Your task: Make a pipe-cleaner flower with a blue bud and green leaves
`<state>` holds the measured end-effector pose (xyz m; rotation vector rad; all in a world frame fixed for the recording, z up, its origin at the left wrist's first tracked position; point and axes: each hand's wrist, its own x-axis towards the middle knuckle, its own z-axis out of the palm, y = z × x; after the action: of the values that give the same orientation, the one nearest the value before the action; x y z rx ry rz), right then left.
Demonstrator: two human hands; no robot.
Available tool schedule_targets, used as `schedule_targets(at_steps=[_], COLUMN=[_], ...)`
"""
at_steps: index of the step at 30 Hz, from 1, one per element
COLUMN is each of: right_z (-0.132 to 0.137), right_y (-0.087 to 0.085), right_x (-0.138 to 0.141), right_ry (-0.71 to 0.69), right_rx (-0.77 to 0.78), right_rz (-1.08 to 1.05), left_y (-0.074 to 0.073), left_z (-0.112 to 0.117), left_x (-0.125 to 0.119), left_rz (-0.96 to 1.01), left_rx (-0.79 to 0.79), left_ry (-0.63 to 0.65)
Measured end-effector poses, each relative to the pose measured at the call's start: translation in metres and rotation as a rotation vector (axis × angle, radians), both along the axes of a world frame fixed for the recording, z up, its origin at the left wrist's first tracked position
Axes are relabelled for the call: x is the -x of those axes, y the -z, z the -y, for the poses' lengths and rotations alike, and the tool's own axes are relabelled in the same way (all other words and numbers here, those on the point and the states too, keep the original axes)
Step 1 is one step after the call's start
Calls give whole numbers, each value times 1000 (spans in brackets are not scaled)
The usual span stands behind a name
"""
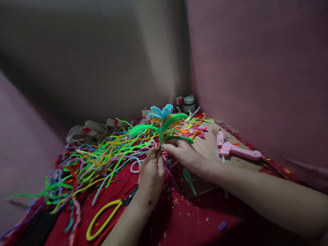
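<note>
A pipe-cleaner flower [164, 118] with a light blue bloom, green stem and green leaves stands upright between my hands. My left hand [151, 174] is closed in a pinch around the bottom of the stem. Just to its right, my right hand [181, 152] grips the stem a little higher, under the leaves, fingers pressed together. Both hands hover over a red cloth [194, 218] covering the table.
A big tangle of coloured pipe cleaners [97, 157] spreads at left. Yellow-handled scissors [107, 213] lie near my left wrist. A pink glue gun [234, 148] rests on a cardboard sheet [207, 143] at right. Small jars [188, 102] stand in the wall corner.
</note>
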<state>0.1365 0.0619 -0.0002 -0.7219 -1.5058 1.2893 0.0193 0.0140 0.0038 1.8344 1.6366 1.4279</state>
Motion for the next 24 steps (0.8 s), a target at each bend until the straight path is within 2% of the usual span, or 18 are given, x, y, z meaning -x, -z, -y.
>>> schedule_targets(at_steps=[2,5,9,12,14,16,19,21,24], right_z=[1,3,2,0,1,3,6,6,3], right_y=[-1,-3,-3,-3,-4,-6,-11,-12,-8], right_x=[-1,-1,-1,-2,-4,-7,-8,-8,-5], right_ry=[42,66,-101,-254,-280,-306,-298,-216,-153], right_rx=[-26,-35,158,260,277,282,245,185,111], right_rz=[26,39,-112,-195,-214,-206,-160,-171,-191], left_y=[0,-2,-9,-12,-13,-12,-8,-4,2], left_z=[0,0,1,1,0,-1,-3,-3,-3], left_x=[-1,-4,-6,-3,0,1,1,1,2], left_rz=[133,511,996,1128,1081,931,590,400,239], left_rx=[90,304,450,495,531,517,380,279,187], left_ry=[58,246,509,615,637,596,395,260,146])
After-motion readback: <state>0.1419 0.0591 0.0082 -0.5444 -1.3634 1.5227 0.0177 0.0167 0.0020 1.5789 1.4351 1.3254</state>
